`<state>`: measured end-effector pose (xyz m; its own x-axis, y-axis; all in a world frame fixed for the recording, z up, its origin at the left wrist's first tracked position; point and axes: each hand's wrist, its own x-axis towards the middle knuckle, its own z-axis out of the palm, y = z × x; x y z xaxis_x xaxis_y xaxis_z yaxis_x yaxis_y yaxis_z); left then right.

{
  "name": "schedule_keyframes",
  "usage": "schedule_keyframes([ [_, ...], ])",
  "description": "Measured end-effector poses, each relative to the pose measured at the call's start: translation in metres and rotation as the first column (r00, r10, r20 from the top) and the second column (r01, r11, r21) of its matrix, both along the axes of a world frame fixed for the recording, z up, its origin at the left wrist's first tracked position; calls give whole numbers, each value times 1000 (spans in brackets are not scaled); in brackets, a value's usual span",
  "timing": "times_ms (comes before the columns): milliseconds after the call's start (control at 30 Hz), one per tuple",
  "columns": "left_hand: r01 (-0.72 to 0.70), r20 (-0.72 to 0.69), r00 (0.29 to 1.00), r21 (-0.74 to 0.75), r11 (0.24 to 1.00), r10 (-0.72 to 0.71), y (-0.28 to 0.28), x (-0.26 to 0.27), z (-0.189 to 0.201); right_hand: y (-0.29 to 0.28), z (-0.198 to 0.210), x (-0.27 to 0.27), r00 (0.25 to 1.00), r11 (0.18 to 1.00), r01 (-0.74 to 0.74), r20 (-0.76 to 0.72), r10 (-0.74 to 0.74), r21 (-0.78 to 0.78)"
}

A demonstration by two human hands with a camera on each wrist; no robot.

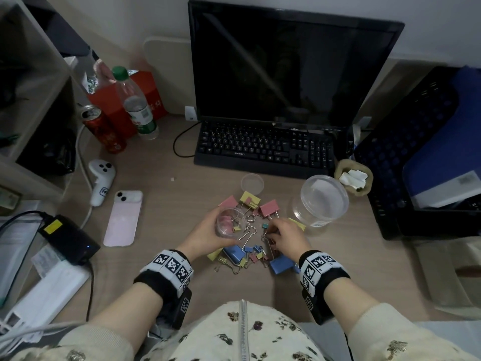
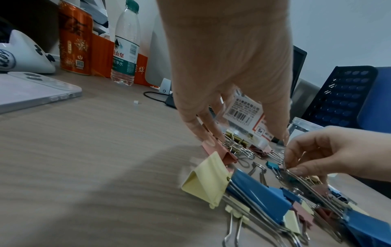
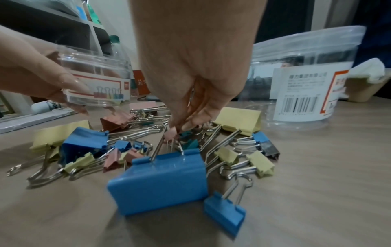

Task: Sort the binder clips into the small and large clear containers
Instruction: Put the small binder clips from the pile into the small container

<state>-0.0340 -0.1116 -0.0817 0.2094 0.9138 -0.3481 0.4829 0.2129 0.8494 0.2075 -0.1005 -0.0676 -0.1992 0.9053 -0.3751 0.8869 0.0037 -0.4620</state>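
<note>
A pile of binder clips (image 1: 250, 246) lies on the desk in front of me: large blue (image 3: 160, 182), yellow and pink ones mixed with small ones. My left hand (image 1: 212, 226) grips the small clear container (image 1: 230, 222) and holds it tilted just above the pile's left side, with a few small clips inside. Fingertips of my right hand (image 1: 273, 234) pinch a small pink binder clip (image 3: 171, 133) in the middle of the pile. The large clear container (image 1: 321, 201) stands open to the right of the pile, with nothing seen inside.
A small clear lid (image 1: 252, 183) lies behind the pile, before the black keyboard (image 1: 265, 147) and monitor (image 1: 291, 66). A pink phone (image 1: 123, 218), white controller (image 1: 100, 181), can (image 1: 104, 131) and water bottle (image 1: 136, 102) sit left. A dark crate (image 1: 416, 152) stands right.
</note>
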Motion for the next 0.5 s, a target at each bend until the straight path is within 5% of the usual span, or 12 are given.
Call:
schedule_keyframes([
  [333, 41, -18, 999, 14, 999, -41, 0, 7, 1, -2, 20, 10, 969, 967, 201, -175, -174, 154],
  [500, 77, -1, 997, 31, 997, -77, 0, 17, 5, -1, 56, -11, 865, 958, 239, -483, -136, 158],
])
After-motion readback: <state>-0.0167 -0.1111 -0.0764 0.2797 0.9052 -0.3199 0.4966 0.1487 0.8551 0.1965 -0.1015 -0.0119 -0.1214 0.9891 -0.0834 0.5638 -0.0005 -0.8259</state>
